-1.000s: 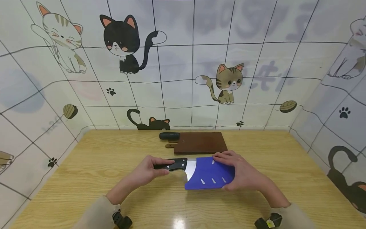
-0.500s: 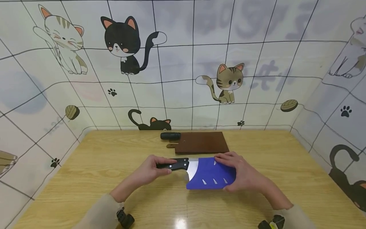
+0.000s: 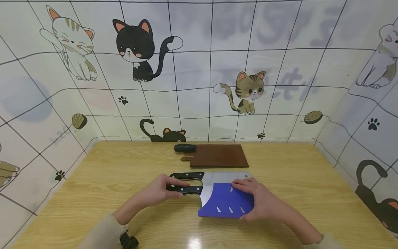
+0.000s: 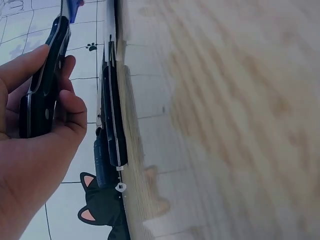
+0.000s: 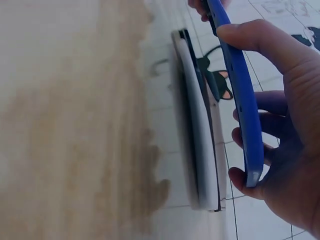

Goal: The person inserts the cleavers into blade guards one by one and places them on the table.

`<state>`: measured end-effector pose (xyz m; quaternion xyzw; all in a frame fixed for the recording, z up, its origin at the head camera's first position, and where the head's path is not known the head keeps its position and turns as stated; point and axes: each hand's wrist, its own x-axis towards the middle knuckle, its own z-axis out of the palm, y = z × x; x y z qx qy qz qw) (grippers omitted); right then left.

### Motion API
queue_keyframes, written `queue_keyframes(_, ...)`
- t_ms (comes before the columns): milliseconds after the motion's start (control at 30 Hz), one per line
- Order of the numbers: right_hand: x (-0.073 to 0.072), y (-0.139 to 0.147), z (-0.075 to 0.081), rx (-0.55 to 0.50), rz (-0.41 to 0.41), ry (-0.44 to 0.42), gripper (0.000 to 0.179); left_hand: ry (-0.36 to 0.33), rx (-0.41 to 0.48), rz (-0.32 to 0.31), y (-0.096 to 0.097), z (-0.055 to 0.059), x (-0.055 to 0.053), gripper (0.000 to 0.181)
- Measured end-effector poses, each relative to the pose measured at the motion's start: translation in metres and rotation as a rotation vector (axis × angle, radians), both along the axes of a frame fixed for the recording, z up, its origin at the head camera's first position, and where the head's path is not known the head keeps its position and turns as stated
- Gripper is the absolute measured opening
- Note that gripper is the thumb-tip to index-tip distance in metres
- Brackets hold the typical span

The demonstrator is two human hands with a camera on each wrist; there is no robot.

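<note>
A cleaver with a black riveted handle is held level between both hands. My left hand pinches its handle between thumb and fingers. The right hand grips the far end of the blue blade guard, which covers most of the blade and has small slits. In the right wrist view the guard stands edge-on, thumb on one side and fingers on the other. Just behind lies a second cleaver, its blade bare, partly hidden by the guard and right hand. The left wrist view shows the held handle above the table.
A brown cutting board with a small handle lies at the back of the wooden table. A dark rounded handle sticks out beside its left end. Behind the table hangs a cat-patterned backdrop.
Both hands have brought the cleaver in its blue guard closer to the body. The second cleaver's handle and bare blade now show behind it.
</note>
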<state>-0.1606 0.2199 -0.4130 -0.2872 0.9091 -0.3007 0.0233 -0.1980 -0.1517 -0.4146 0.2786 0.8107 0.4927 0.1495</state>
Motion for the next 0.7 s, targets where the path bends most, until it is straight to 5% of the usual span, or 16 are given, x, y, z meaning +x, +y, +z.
queue_keyframes(333,0.022,0.004,-0.003,0.1,-0.01,-0.055,0.092,0.039,-0.039,-0.119,0.001,-0.011,0.013,0.037)
queue_keyframes(533,0.03,0.004,-0.011,0.129,0.007,0.032,0.093,-0.025,-0.103,-0.128,-0.006,-0.012,0.016,0.037)
queue_keyframes(700,0.035,0.0,-0.016,0.19,-0.012,-0.016,0.094,-0.066,-0.108,-0.156,-0.011,-0.012,0.02,0.038)
